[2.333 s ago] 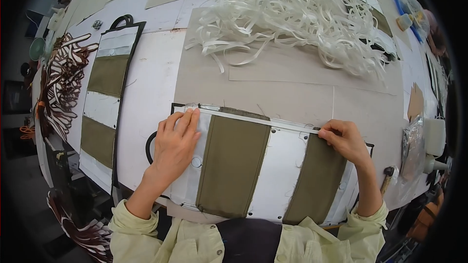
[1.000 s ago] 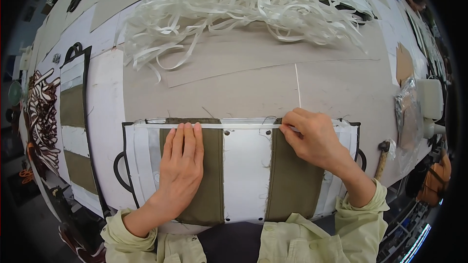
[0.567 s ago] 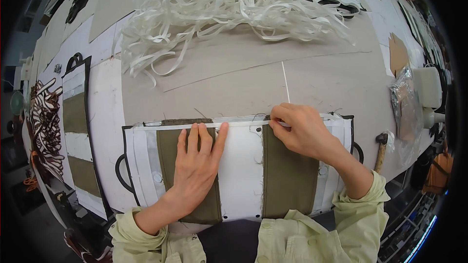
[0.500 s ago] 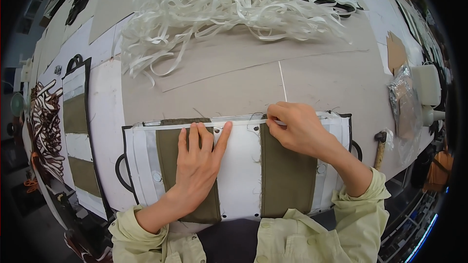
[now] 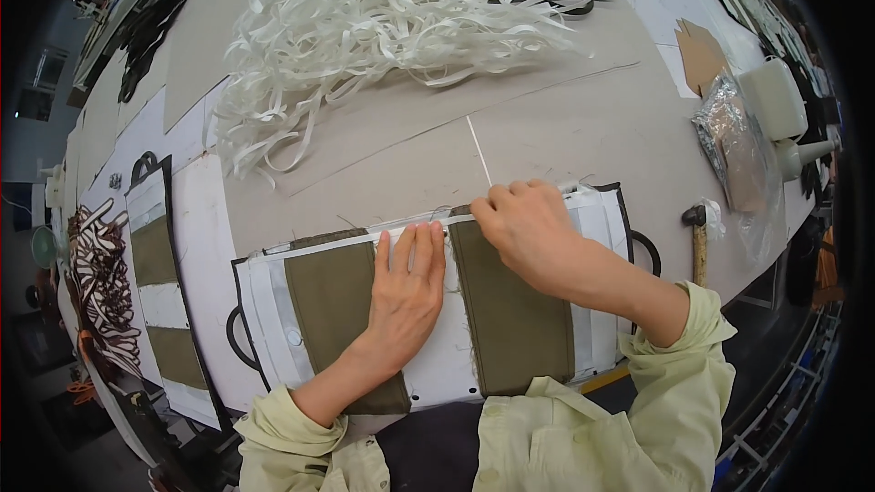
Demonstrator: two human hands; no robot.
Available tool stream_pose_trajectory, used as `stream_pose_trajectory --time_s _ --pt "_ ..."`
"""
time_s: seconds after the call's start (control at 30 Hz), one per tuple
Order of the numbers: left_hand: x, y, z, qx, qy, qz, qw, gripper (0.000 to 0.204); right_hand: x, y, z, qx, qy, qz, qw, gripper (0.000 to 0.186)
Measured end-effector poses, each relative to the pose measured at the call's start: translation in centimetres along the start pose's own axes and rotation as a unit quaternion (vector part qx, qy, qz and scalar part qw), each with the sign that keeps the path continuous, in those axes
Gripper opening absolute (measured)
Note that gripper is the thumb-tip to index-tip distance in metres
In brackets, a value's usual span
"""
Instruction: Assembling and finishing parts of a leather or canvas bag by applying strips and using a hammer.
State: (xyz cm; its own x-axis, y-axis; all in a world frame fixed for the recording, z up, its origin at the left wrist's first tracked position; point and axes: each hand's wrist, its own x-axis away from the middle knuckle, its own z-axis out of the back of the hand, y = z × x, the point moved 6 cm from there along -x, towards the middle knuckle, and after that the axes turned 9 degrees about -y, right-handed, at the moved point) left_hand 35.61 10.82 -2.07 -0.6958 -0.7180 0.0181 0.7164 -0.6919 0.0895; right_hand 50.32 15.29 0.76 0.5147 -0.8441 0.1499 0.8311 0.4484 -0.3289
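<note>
One hand [image 5: 406, 294] flat, other hand [image 5: 524, 230] curled

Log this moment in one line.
left hand: flat, touching white tape; right hand: curled at tape; underneath: striped panel; beyond: ribbon heap

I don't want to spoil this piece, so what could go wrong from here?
The narrow white strip might drift crooked along the upper edge of the olive-and-white fabric panel if the flat left hand or curled right hand shifts. The pale-green right sleeve could nudge the wooden-handled, dark-headed hammer beside its cuff.
</note>
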Motion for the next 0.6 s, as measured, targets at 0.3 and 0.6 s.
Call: stream_pose_trajectory --time_s 0.3,0.6 --pt "-0.1 0.3 0.0 -0.006 -0.013 0.002 1.0 0.066 8.2 9.7 2.7 -0.262 0.102 -0.146 0.948 0.012" --pt "-0.6 0.4 0.8 -0.018 -0.041 0.008 0.999 0.073 8.6 11.4 0.3 -0.288 0.105 -0.191 0.932 0.016"
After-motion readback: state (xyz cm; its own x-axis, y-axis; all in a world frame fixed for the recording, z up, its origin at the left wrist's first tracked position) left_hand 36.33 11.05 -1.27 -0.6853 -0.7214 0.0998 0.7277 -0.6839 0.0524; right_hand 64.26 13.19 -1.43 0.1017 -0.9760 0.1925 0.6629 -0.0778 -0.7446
